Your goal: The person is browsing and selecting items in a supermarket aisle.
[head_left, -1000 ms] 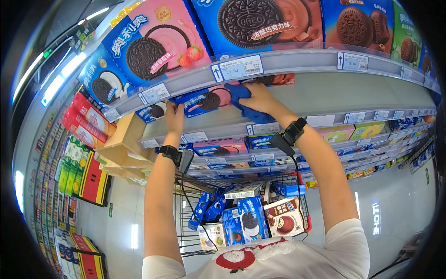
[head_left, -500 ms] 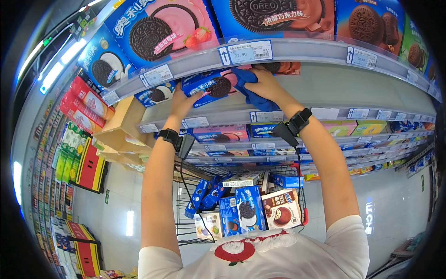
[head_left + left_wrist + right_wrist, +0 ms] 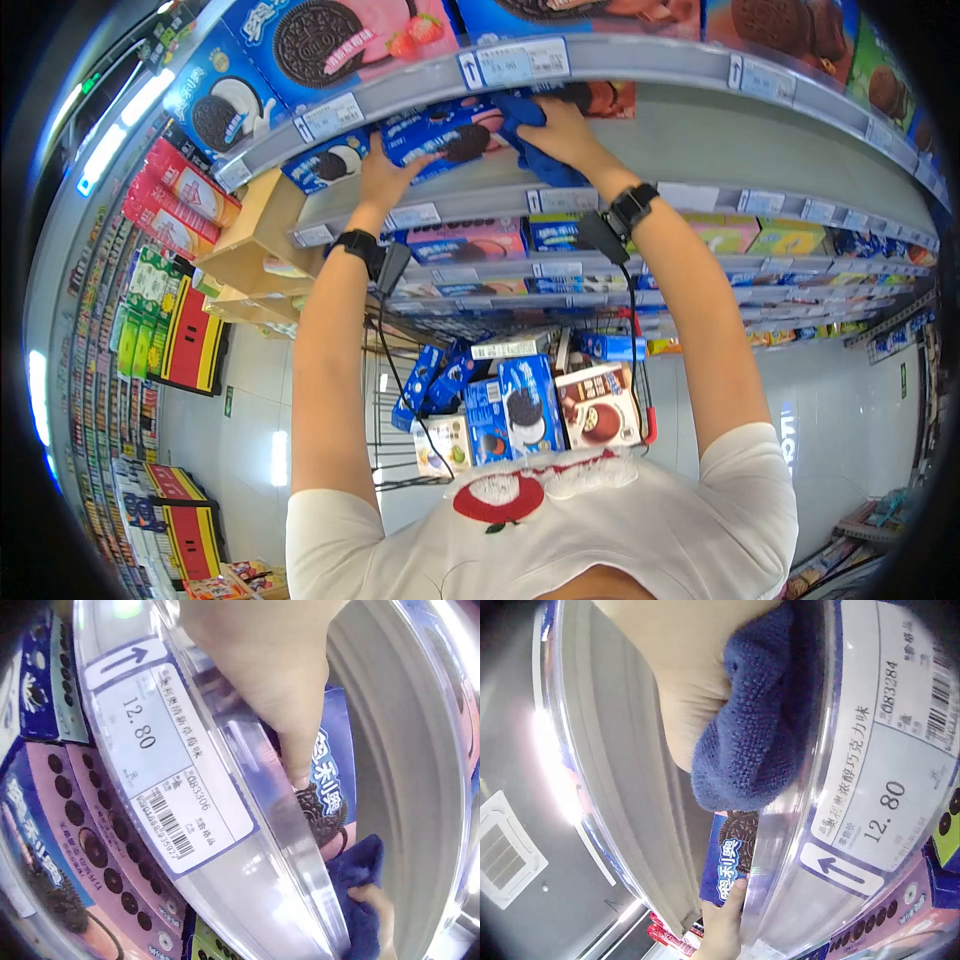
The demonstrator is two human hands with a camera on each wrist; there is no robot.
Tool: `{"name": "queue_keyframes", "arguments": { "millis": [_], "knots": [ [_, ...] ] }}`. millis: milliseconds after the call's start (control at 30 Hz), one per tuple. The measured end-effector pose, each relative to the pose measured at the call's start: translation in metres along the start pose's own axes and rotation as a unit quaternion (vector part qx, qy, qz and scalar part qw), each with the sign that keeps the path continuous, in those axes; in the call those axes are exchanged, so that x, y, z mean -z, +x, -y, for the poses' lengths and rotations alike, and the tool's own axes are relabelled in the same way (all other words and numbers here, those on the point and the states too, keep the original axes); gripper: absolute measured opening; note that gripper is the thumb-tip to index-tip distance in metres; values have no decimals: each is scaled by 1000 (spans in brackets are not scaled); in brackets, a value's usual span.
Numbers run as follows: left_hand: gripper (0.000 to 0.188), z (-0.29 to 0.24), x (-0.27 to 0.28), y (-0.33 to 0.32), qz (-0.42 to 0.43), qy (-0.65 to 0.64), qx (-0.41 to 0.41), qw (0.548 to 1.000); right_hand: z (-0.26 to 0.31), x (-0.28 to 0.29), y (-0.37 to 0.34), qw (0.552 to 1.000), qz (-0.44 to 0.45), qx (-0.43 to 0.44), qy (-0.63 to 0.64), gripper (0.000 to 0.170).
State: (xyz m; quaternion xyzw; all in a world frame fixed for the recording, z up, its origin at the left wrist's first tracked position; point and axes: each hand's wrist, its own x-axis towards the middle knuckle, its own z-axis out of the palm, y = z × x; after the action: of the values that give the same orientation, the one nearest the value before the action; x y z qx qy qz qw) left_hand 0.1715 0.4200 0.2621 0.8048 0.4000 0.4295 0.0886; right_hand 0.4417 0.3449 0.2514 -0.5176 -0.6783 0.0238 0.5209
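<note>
On the middle shelf sits a blue and pink box of sandwich cookies [image 3: 462, 145], tilted with its left end lower in the head view. My left hand [image 3: 383, 182] grips that left end, its thumb lying over the printed front; the other fingers are mostly hidden. My right hand [image 3: 562, 132] holds a dark blue cloth [image 3: 527, 125] bunched at the box's right end. In the right wrist view the cloth [image 3: 746, 742] covers most of the fingers. Left of the left hand stands a blue cookie box [image 3: 326, 165] with a white-cream cookie picture.
A shelf edge with price labels [image 3: 512, 62] runs just above the hands, larger cookie boxes [image 3: 320, 45] standing on it. Lower shelves hold more packets. Below the arms is a cart [image 3: 651, 425] with several boxes [image 3: 525, 405]. A wooden shelf unit [image 3: 240, 235] stands at left.
My left hand has gone from beside the box's left end to gripping it, thumb over the front. The box has tilted and shifted slightly. The right hand keeps the cloth at its right end.
</note>
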Motion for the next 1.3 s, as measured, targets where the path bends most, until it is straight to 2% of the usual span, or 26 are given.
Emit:
{"name": "queue_keyframes", "arguments": {
  "millis": [33,133,267,367,433,500,533,633,667,733,867,967,1000,1100,1167,1233,1300],
  "knots": [
    [77,-4,1,-2,-12,11,-10,1000,6,4,-3,1000,12,-19,18,31],
    [72,-14,0,-6,-59,-24,-64,996,13,8,-6,1000,-15,-5,4,32],
    [68,-33,20,-18,-118,-13,-123,985,27,15,-7,997,-51,55,-21,32],
    [65,-56,41,-46,-116,-42,-109,986,49,18,-14,996,-41,68,-31,31],
    [63,-55,47,-66,-150,-52,-127,979,67,20,-19,994,-49,86,-37,32],
    [64,-55,55,-85,-172,-45,-152,972,76,15,-25,978,-108,167,-59,31],
    [65,-57,59,-95,-169,-51,-135,975,85,15,-29,966,-136,206,-71,31],
    [66,-66,71,-117,-186,-39,-207,960,111,23,-50,985,-71,158,-31,32],
    [68,-70,72,-124,-183,-92,-225,953,115,21,-56,985,-71,155,-18,31],
    [67,-81,85,-140,-173,-79,-203,961,120,18,-67,986,-71,149,6,31],
    [61,-103,108,-168,-181,-63,-159,969,136,21,-87,994,-13,108,-3,28],
    [57,-110,125,-187,-178,-72,-124,974,159,31,-101,1000,-4,-23,-7,29],
    [55,-112,132,-192,-167,-66,-121,976,166,31,-104,997,-22,-75,26,27],
    [53,-118,152,-208,-120,-12,-158,980,207,34,-117,997,-28,1,-71,25],
    [53,-126,167,-219,-85,13,-197,977,241,21,-133,994,31,69,-74,27],
    [52,-131,178,-232,-47,27,-226,973,269,0,-151,966,31,258,-4,39],
    [50,-132,197,-245,4,10,-236,972,300,-15,-164,903,-3,428,39,43]
  ]
}}
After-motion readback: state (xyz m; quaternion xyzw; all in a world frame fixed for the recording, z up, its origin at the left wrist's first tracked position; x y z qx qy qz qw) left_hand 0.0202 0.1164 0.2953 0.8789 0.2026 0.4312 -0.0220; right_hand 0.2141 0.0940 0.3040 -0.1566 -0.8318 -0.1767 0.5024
